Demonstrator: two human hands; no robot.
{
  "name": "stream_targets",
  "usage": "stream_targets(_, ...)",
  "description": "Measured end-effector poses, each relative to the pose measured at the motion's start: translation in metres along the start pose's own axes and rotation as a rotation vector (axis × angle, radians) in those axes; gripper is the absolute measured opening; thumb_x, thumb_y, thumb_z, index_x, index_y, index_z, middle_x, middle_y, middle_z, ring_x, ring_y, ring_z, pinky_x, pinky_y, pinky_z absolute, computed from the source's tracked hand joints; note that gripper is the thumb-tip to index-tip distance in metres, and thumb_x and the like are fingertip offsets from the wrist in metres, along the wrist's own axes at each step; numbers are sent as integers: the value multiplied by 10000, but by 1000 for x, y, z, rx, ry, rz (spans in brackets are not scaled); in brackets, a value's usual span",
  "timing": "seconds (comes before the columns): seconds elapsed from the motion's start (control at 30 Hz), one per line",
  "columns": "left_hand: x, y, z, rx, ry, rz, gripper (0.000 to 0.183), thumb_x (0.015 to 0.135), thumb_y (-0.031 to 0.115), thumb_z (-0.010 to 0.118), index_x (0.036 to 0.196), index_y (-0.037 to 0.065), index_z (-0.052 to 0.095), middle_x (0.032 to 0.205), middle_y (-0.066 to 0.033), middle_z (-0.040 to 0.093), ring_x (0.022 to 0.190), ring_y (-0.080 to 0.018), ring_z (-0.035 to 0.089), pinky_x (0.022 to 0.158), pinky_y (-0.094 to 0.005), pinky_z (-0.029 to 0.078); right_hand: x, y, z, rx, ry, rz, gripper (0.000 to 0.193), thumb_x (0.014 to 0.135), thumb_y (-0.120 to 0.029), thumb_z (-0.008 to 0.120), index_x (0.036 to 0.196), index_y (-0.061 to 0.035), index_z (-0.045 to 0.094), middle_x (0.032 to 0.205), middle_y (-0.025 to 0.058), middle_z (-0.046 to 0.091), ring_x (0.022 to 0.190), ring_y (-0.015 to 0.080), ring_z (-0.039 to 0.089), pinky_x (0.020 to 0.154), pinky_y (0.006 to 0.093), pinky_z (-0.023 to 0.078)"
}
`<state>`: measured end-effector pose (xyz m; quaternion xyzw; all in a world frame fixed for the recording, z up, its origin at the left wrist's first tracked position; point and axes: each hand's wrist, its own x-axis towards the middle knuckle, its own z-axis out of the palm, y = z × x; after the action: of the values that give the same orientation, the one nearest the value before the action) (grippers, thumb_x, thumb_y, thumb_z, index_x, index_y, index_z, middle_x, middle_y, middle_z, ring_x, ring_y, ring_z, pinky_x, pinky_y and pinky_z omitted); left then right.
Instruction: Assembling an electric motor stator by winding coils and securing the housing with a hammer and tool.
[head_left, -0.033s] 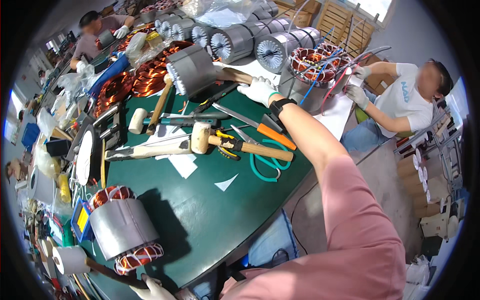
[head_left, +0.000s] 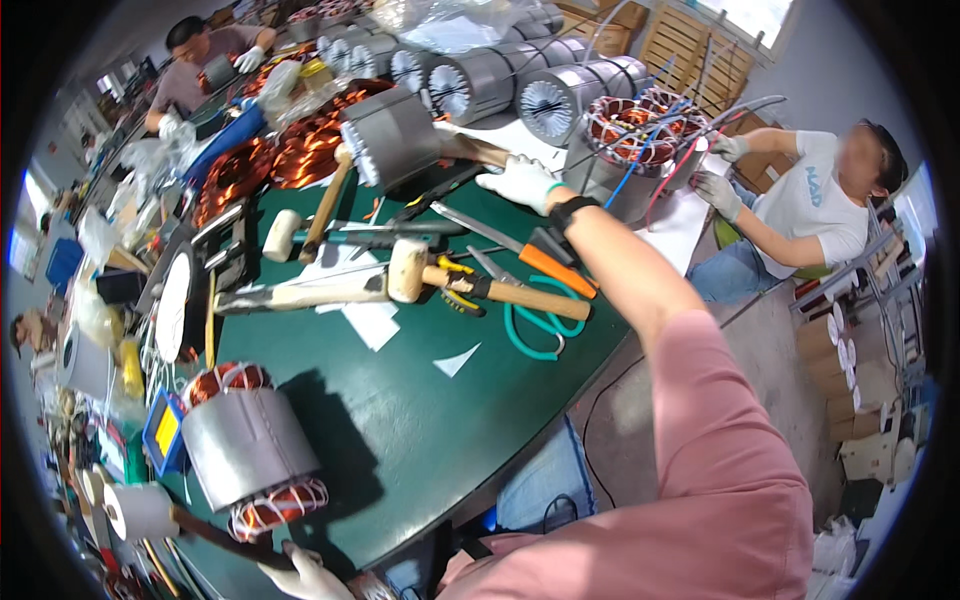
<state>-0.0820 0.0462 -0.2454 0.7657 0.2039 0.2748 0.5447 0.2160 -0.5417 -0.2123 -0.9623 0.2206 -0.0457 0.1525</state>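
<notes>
At the far side of the table, my gloved right hand (head_left: 520, 186) is closed at the end of a wooden handle (head_left: 475, 147). This handle runs to the side of a grey stator core (head_left: 392, 138) lined with white slot strips. Down at the lower left, my gloved left hand (head_left: 305, 577) is closed on a dark, slightly curved stick (head_left: 222, 538); its fingers are partly cut off. The stick passes just below a wound stator (head_left: 248, 447) with laced copper coils at both ends. A white cylinder (head_left: 140, 512) sits by the stick's far end; whether they join I cannot tell.
Mallets (head_left: 405, 270), orange-handled scissors-like tool (head_left: 557, 270) and green-handled scissors (head_left: 535, 330) lie mid-table. Copper coils (head_left: 305, 165) and finished cores (head_left: 470, 88) crowd the back. Near a wired stator (head_left: 625, 170), a co-worker (head_left: 810, 200) sits right; another person (head_left: 190, 75) works far left.
The whole scene has shifted very slightly in the picture. Both hands keep their places on the handle and the stick.
</notes>
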Motion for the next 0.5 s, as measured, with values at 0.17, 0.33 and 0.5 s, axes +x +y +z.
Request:
stream_targets(0.17,-5,29,9,-18,-86,-10,571,914,-22,524,1469,-30,391,1270,-130,612,539,-65,440,469,-222,370,-113,-9,-92,505,-80,-288,534,967,-348,594,1377,-9,541,1336,157,593,1232,233,552,1060,362,426)
stream_targets(0.33,-9,41,-1,-64,-126,45,510,932,-11,514,1436,-6,437,1237,-86,602,562,-40,420,500,-211,379,-216,-22,-51,12,10,-599,415,893,-343,626,1175,-40,655,1085,196,636,1055,358,618,940,448,483)
stream_targets(0.5,-12,40,-4,-216,-167,43,338,1029,186,508,1321,17,495,715,24,488,546,-52,439,511,-217,359,-216,2,-33,-49,295,-653,313,869,-269,651,1093,-51,636,973,185,648,936,380,642,821,461,519)
